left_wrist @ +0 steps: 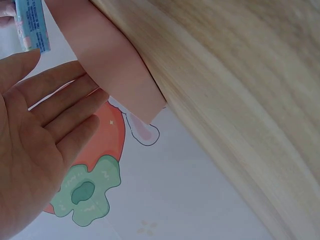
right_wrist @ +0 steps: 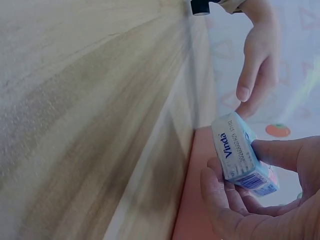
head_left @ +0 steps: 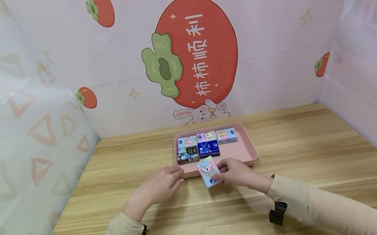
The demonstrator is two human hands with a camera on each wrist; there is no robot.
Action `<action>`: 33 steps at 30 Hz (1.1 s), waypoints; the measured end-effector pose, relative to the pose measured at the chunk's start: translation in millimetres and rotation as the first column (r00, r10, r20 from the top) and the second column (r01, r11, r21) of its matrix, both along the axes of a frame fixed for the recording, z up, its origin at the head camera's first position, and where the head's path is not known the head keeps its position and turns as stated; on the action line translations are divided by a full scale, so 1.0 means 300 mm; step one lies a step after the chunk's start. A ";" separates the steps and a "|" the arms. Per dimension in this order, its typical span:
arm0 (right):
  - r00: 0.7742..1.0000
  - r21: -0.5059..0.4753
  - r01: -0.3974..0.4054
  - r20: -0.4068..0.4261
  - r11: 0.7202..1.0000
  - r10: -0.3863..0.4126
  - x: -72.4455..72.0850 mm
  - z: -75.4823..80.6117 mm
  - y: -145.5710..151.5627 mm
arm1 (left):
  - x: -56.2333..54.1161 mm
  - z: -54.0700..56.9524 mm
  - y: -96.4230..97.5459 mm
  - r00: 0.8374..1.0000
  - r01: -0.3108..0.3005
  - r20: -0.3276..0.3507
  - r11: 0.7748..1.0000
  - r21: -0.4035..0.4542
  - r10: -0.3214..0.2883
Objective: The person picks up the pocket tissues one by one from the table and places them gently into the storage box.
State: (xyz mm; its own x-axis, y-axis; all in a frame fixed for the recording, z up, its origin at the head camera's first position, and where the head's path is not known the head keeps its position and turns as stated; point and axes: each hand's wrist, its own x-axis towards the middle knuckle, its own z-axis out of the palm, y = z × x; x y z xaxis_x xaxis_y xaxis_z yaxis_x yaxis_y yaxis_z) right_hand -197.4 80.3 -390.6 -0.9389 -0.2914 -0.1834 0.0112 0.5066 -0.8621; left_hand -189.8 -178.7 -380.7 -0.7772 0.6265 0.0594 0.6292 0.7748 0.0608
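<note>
A light blue and pink Vinda tissue pack (head_left: 208,171) is pinched between the thumb and fingers of my right hand (head_left: 236,172), tilted above the front edge of a pink tray (head_left: 248,153). In the right wrist view the pack's printed end (right_wrist: 234,150) faces the camera, with the thumb on one side and fingers on the other. My left hand (head_left: 161,184) lies at the tray's front left corner, its fingertips right at the rim. Its fingers (left_wrist: 70,95) are extended and hold nothing in the left wrist view.
Inside the tray, three pastel tissue packs line the back: left (head_left: 187,141), middle (head_left: 206,136) and right (head_left: 226,135). In front of them lie a dark pack (head_left: 188,154) and a deep blue pack (head_left: 208,149). The tray stands on a wooden table (head_left: 126,157) before a printed backdrop (head_left: 124,62).
</note>
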 end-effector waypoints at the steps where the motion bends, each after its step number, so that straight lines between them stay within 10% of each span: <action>1: 1.000 0.000 -0.001 -0.004 1.000 0.001 -0.003 0.001 0.003 | 0.000 0.000 0.000 1.000 0.000 0.000 1.000 0.001 0.000; 33: 0.998 -0.004 -0.005 -0.070 1.000 0.005 -0.155 0.061 0.136 | -0.001 0.003 -0.001 1.000 -0.006 0.002 1.000 -0.007 0.006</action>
State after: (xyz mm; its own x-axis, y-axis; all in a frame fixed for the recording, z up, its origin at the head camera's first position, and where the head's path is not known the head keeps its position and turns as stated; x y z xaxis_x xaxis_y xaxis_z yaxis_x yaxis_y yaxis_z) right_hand -244.0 121.0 -372.3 -0.9478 -0.2970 -0.1161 -0.0519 0.5028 -0.8628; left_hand -190.1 -179.1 -379.7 -0.7810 0.6222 0.0538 0.6245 0.7790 0.0570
